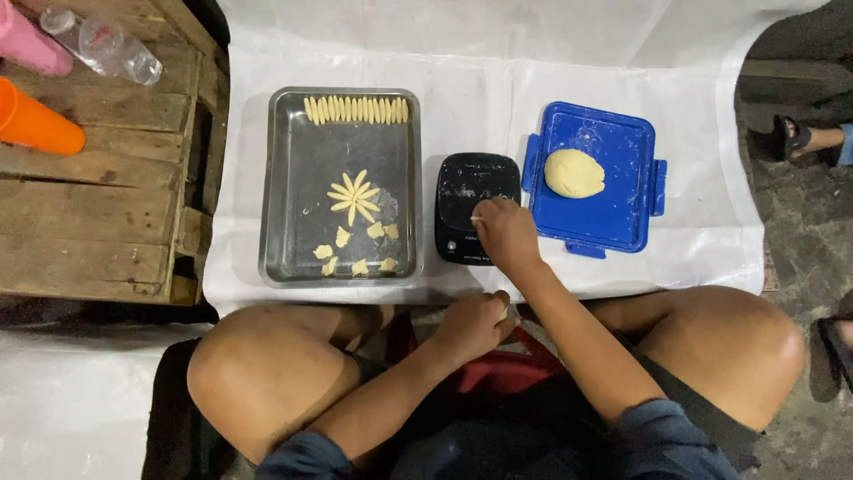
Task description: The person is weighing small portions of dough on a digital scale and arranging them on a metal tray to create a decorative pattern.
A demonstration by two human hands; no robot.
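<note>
While the person sits cross-legged at the near edge of a white sheet (480, 71), the right hand (505, 233) reaches forward over the near right part of a small black kitchen scale (475, 206). Its fingers are curled together, pinching a small pale bit of dough (475, 218) at the fingertips, just above the scale's top surface; contact with the scale cannot be told.

The left hand (473, 324) is held back near the lap, at the near edge of the sheet, loosely closed around a small pale lump (504, 311) that shows between thumb and fingers.

Right of the scale, just beside it, lies a blue plastic lid (613, 222) with side clips, carrying one rounded ball of yellow dough (573, 172) toward its far left.

Left of the scale, near it but apart, sits a rectangular metal tray (293, 178). Along its far edge: a tight row of narrow dough petals (356, 109). At its middle: a flower shape of petals (352, 196) radiating from one point. Toward its near edge: several loose dough pieces (355, 253), scattered.

Beyond the sheet's left edge stands a wooden pallet (98, 196), bearing a clear plastic bottle (105, 43) on its side, a pink cup (31, 40) and an orange cup (37, 120), all at its far left corner.

At the right edge, a sandalled foot (800, 138) of another person rests on the ground.
</note>
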